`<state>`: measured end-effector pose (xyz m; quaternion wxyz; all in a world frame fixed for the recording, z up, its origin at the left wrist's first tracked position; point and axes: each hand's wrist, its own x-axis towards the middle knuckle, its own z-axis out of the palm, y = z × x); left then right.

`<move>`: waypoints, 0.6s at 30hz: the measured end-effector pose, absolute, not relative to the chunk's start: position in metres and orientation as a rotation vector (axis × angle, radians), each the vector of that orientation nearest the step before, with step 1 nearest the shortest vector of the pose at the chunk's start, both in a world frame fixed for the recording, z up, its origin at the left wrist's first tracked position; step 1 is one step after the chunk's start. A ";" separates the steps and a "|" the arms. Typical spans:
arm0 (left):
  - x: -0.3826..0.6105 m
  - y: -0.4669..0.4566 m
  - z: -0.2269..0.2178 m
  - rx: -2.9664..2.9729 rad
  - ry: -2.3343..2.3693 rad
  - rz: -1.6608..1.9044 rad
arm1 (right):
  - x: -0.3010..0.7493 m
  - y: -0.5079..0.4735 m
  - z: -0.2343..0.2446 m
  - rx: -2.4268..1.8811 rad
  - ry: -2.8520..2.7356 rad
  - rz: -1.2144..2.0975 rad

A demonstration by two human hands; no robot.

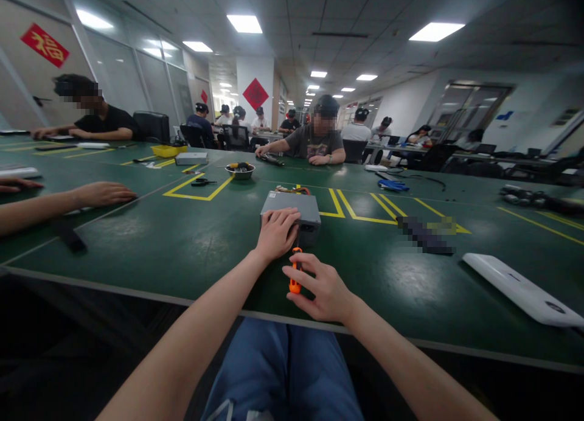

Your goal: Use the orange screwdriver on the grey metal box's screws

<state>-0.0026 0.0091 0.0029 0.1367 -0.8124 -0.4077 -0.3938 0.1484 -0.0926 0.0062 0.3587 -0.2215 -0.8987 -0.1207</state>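
A grey metal computer power supply (292, 201) sits on the green table in front of me, its socket side facing me. My left hand (277, 231) lies over its top and near left edge, fingers together and bent over the casing. An orange and black screwdriver (295, 278) points away from me at the near face of the power supply. My right hand (322, 285) holds its handle between thumb and fingers. Whether the tip touches a screw cannot be made out. Coloured cables (292, 190) bunch behind the casing.
A metal bowl (239, 171) with tools stands beyond to the left, near a yellow tray (168, 151) and another grey box (191, 159). At right lie a white device (520, 287), a dark blurred object (424, 235) and blue cable (393, 185). A co-worker's hand (104, 194) rests at left.
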 end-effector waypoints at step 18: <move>-0.002 0.010 0.002 -2.347 -1.178 -1.157 | 0.149 -0.090 0.003 -0.543 -2.226 -0.314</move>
